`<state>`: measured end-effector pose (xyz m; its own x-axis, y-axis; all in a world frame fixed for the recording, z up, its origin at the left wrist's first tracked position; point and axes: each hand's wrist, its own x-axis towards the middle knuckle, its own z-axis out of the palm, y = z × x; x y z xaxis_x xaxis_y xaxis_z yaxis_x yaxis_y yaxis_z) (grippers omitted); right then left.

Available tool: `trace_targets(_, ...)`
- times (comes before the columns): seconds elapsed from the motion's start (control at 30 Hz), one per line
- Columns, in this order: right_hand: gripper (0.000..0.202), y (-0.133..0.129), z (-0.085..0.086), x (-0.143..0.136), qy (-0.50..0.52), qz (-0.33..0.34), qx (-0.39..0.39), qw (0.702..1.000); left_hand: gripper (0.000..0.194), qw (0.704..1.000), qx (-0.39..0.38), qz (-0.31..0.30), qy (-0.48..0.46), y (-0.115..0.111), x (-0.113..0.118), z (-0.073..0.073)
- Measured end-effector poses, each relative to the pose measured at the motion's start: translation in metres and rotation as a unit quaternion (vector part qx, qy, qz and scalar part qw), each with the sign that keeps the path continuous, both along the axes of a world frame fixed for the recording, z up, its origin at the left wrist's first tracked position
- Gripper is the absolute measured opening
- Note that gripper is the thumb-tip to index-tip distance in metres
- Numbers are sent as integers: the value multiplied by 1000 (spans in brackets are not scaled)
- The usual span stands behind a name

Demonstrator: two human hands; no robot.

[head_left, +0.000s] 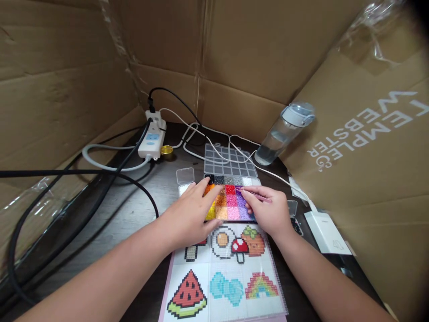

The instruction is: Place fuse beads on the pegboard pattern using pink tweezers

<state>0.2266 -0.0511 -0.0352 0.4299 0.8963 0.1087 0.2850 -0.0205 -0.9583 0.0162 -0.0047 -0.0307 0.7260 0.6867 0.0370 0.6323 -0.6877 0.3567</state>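
My left hand [191, 214] rests with its fingers spread over the left side of the bead box [239, 220], whose compartments hold small beads sorted by colour. My right hand [273, 210] pinches slim pink tweezers [257, 195], their tip over the red and purple compartments. Whether the tip grips a bead is too small to tell. Nearer me lies a clear pegboard [256, 308] bearing bead pictures: a watermelon slice [187, 296], a blue bow [226, 288], a rainbow [261, 286], an egg [221, 241], an orange fruit [254, 242] and a red mushroom [240, 248]. My left hand partly covers another picture.
The box's clear lid [229, 162] lies open behind it under a white cable. A water bottle [279, 136] leans at back right. A power strip [152, 136], gold tin [166, 152] and black cables stand left. A white charger [327, 232] sits right. Cardboard walls surround the table.
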Motion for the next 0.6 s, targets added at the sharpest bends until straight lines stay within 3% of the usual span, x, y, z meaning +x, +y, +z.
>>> trace_targets(0.13,19,-3,-7,-2,6,-13,15,1000,73,1000,1,-2,5,0,0,0)
trace_targets(0.6,25,0,-5,-4,46,-5,-19,999,73,1000,4,-3,22,-2,0,3)
